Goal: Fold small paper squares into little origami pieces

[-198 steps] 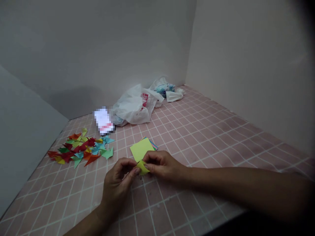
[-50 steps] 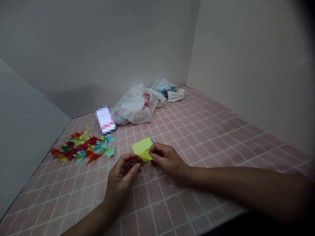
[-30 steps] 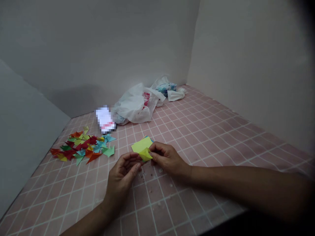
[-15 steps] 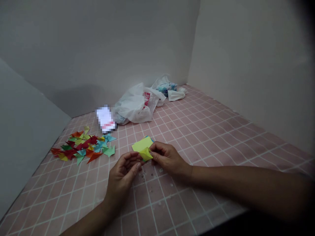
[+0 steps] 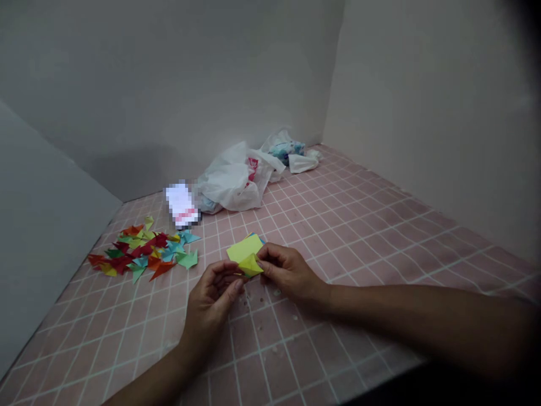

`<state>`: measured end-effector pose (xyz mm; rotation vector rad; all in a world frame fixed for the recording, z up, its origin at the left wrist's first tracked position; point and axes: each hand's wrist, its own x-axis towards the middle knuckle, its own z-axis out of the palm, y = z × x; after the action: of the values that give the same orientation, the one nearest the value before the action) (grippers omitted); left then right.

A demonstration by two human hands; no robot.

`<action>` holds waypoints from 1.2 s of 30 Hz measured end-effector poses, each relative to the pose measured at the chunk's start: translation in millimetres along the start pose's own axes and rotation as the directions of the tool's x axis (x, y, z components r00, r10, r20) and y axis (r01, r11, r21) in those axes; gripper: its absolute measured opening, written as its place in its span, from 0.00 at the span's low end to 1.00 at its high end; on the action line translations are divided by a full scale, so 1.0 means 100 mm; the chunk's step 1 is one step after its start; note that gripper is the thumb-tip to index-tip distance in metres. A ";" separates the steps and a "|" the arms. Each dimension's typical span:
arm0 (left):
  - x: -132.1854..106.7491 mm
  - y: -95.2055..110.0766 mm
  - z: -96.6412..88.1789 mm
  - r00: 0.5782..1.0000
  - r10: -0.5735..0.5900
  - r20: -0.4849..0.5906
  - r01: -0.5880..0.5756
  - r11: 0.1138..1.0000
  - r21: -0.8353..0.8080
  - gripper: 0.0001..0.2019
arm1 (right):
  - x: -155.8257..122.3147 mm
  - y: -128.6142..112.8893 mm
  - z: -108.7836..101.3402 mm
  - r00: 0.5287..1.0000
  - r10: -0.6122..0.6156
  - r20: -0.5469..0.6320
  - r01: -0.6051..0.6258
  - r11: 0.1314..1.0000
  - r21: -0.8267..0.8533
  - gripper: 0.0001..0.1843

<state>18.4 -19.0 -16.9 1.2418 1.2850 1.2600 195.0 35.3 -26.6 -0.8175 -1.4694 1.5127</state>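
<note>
A small folded yellow paper piece is pinched between both my hands just above the pink tiled floor. My left hand grips its left side with fingers curled. My right hand pinches its right side with thumb and fingertips. Right behind the hands lies a stack of square paper sheets, yellow on top with blue edges showing beneath.
A pile of folded coloured paper triangles lies to the left. Behind it sit a blurred white packet, a white plastic bag and another crumpled bag in the corner. Grey walls close in at the left, back and right.
Both hands have kept hold of the yellow piece and shifted a little away from me toward the paper stack; in the last second there is hardly any movement.
</note>
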 end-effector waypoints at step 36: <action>0.07 0.08 -0.08 0.923 0.282 0.263 -0.365 0.861 0.356 0.07 | -0.01 0.00 -0.02 0.978 -0.180 0.108 0.200 0.956 -0.215 0.06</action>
<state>10.2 -13.3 -8.4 1.8987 1.2525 1.0888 197.5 34.9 -26.9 -0.7237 -1.7556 1.2672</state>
